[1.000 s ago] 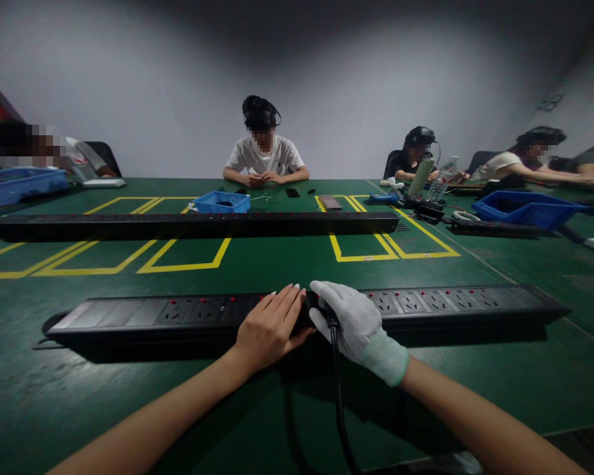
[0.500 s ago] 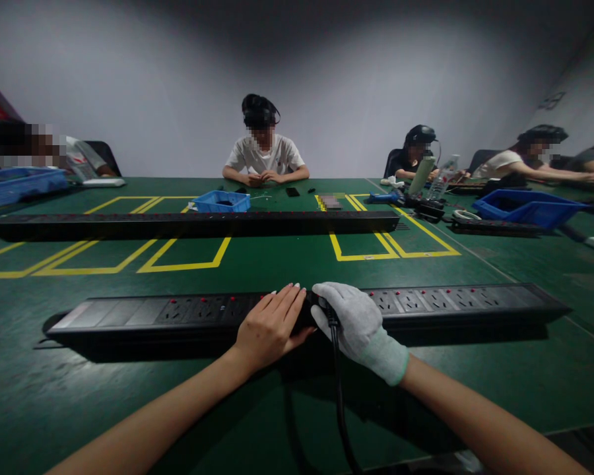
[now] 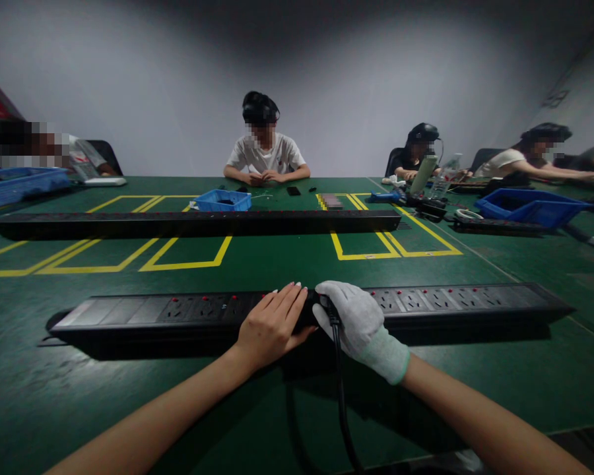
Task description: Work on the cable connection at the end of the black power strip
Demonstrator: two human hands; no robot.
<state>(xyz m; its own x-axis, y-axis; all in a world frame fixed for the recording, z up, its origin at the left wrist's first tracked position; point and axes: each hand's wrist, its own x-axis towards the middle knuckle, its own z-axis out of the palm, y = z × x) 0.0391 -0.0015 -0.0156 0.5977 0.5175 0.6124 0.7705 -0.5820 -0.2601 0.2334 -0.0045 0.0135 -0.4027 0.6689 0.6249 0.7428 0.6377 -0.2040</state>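
Observation:
A long black power strip (image 3: 450, 302) with red switches lies across the green table (image 3: 277, 264) in front of me. My bare left hand (image 3: 272, 324) lies flat on the middle of the strip, fingers stretched out together. Just right of it, my right hand (image 3: 359, 323) in a white glove is closed around a black plug on the strip. The plug's black cable (image 3: 340, 402) runs down toward me. The plug itself is mostly hidden by the glove.
A second long black strip (image 3: 193, 223) lies farther back over yellow floor-style markings. Blue bins (image 3: 222, 200) (image 3: 525, 208) stand at the back centre and right. Several other people sit at the far and right sides with tools and bottles.

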